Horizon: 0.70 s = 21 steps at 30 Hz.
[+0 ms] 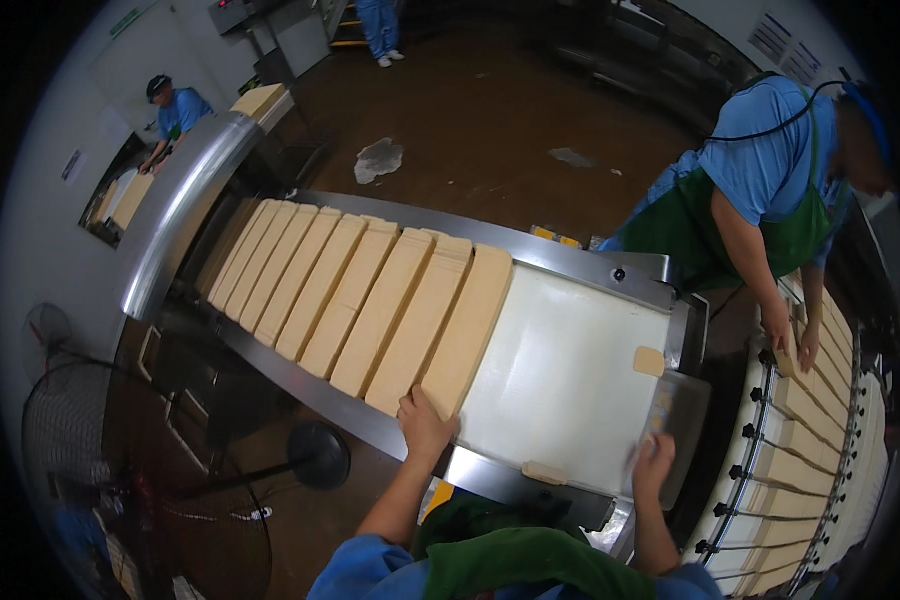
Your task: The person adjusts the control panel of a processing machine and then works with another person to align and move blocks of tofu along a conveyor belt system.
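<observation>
My left hand [425,424] grips the near end of a long pale tan slab [468,330], the rightmost in a row on a conveyor. The slab looks like dough or another soft food, with rounded corners. Several similar slabs [379,300] lie side by side to its left. My right hand [653,463] is blurred, fingers curled, beside a shallow tray [691,420] at the conveyor's right end; whether it holds anything is unclear. On the white belt [570,360] rest a small cut piece [649,361] and a narrow offcut [545,472] by the near rail.
A metal hood [195,210] spans the conveyor at left. At right, a co-worker [765,187] bends over a second line [795,450] with slabs between thin rods. A floor fan [142,450] stands lower left. Another person [176,112] works behind the hood; one stands far back [379,30].
</observation>
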### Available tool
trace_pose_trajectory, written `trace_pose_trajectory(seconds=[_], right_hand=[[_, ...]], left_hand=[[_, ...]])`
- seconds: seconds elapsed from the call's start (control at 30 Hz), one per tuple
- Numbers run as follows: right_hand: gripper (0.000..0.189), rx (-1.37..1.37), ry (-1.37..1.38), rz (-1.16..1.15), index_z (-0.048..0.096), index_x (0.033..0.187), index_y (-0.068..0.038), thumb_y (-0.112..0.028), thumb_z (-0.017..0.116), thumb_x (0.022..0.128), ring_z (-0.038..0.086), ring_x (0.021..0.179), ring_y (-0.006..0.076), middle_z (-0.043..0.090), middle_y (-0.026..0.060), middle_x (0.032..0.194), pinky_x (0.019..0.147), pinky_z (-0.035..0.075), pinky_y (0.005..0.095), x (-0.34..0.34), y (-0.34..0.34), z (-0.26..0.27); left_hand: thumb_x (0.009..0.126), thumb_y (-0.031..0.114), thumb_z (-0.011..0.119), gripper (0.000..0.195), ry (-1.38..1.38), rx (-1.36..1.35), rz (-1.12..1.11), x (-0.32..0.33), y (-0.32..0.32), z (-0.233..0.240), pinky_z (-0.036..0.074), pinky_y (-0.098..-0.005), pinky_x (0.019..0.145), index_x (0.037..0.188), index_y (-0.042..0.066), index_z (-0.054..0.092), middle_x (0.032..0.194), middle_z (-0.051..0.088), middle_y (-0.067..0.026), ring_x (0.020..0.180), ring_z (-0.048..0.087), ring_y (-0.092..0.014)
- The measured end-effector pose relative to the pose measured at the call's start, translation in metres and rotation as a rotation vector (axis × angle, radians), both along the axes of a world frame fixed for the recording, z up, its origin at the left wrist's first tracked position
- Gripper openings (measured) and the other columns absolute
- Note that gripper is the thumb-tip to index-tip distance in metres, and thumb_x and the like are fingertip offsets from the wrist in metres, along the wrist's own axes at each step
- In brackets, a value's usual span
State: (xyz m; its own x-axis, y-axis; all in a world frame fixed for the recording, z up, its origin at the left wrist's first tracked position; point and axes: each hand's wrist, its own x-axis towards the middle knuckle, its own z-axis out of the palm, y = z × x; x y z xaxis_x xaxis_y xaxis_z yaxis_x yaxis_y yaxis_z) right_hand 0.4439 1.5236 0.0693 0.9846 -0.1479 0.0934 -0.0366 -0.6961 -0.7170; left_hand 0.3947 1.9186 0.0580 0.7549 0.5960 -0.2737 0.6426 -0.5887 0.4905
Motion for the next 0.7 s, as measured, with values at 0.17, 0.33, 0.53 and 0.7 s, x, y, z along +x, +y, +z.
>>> trace_pose_trajectory(seconds=[0.17,0.33,0.53,0.7], right_hand=[[0.055,-0.231,-0.295,0.432,0.048,0.126,0.0,-0.02,0.068,0.079,0.041,0.12,0.0405,0.047,0.0237,0.127,0.103,0.032,0.0492,0.139,0.174,-0.01],[0.07,-0.509,0.11,0.433,0.029,0.146,-0.014,-0.052,0.046,0.09,0.03,0.134,0.0385,0.016,0.0202,0.153,0.106,0.032,0.0463,0.216,0.303,0.0],[0.078,-0.484,0.348,0.416,0.025,0.147,-0.019,-0.061,0.048,0.085,0.031,0.134,0.0371,0.013,0.0211,0.153,0.106,0.034,0.0472,0.228,0.325,0.017],[0.065,-0.447,0.392,0.305,0.04,0.134,-0.011,-0.046,0.058,0.082,0.045,0.121,0.0379,0.032,0.0232,0.138,0.099,0.042,0.0474,0.203,0.305,0.052]], left_hand=[[0.07,0.039,0.075,0.094,0.003,0.099,-0.097,0.005,-0.009,-0.008,0.038,-0.0508,0.092,0.135,-0.006,0.025,0.116,0.044,-0.0262,0.108,0.048,-0.042],[0.072,0.043,0.072,0.097,0.039,0.068,-0.173,0.008,-0.008,-0.006,0.047,-0.0507,0.08,0.134,-0.011,0.021,0.114,0.044,-0.0279,0.098,0.053,-0.043],[0.073,0.052,0.067,0.103,0.119,0.139,-0.255,0.005,-0.016,-0.022,0.05,-0.0443,0.085,0.135,-0.017,0.021,0.123,0.04,-0.032,0.107,0.052,-0.04],[0.081,0.046,0.059,0.088,0.254,0.096,-0.271,-0.003,-0.011,-0.022,0.025,-0.0506,0.107,0.14,-0.009,0.024,0.141,0.028,-0.0324,0.133,0.025,-0.044]])
